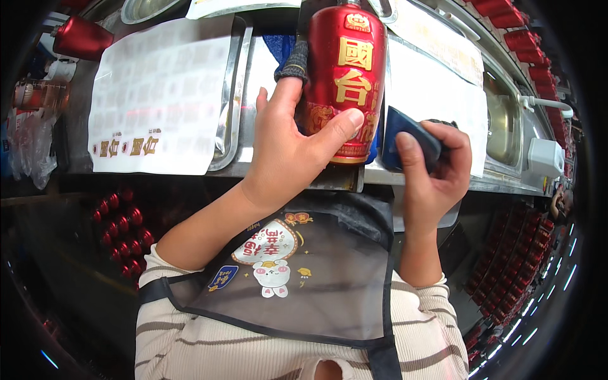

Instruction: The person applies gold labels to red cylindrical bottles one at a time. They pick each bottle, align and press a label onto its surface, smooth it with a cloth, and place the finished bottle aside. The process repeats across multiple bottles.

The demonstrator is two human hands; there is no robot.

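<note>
A glossy red bottle (348, 73) with raised-looking gold characters lies on the work surface, its base toward me. My left hand (285, 136) is closed on its left side, the thumb pressed on the front near the base. A dark knitted sleeve (294, 62) covers one fingertip of that hand. Just right of the base, my right hand (440, 155) pinches a dark blue flat scraper (411, 133) between thumb and fingers. The scraper's edge is close to the bottle; whether they touch I cannot tell. Blue cloth (277, 49) shows beneath the bottle.
A white sheet with gold decals (161, 88) overlaps a metal tray (238, 95) on the left. White paper (437, 95) lies right, beside a metal basin (506, 126). Another red bottle (82, 38) is at far left. Red bottles (514, 259) stand in rows below right.
</note>
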